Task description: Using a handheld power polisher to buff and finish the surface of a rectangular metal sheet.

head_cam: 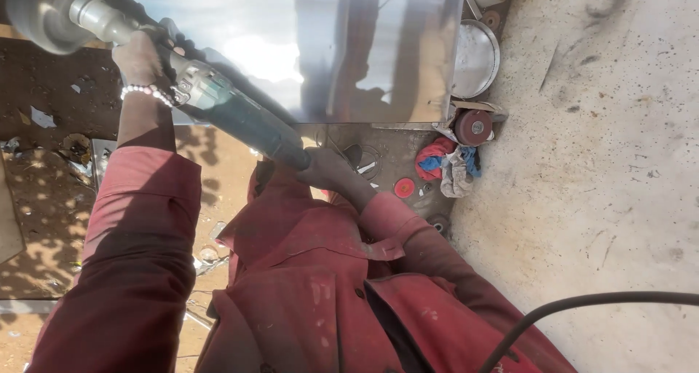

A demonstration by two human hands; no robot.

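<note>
Both hands hold an angle grinder point(218, 100) slanting across the shiny steel sheet point(328, 45): the left hand point(142, 56) has its fingers wrapped near the head, the right hand point(328, 171) clamps the rear grip. A rag pile point(448, 165) lies beside the sheet's corner.

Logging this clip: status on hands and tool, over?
Left hand grips angle grinder near head; right hand holds its rear. Steel sheet beneath. Nothing blocking.
</note>
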